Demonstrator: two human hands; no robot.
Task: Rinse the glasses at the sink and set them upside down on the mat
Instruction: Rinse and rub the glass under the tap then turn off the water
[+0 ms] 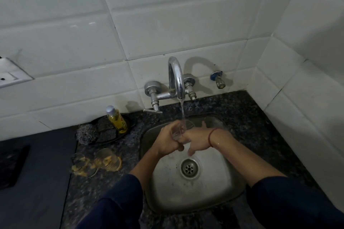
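Dirty glasses are lying left of the sink. Over it, my left hand is gripping a glass; my right hand is touching it, grip unclear.

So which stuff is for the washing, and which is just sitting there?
For the job: clear drinking glass, left hand, right hand, curved chrome tap, square steel sink, two dirty clear glasses.
Lying about: yellow soap bottle, grey steel-wool scrubber, white wall socket.
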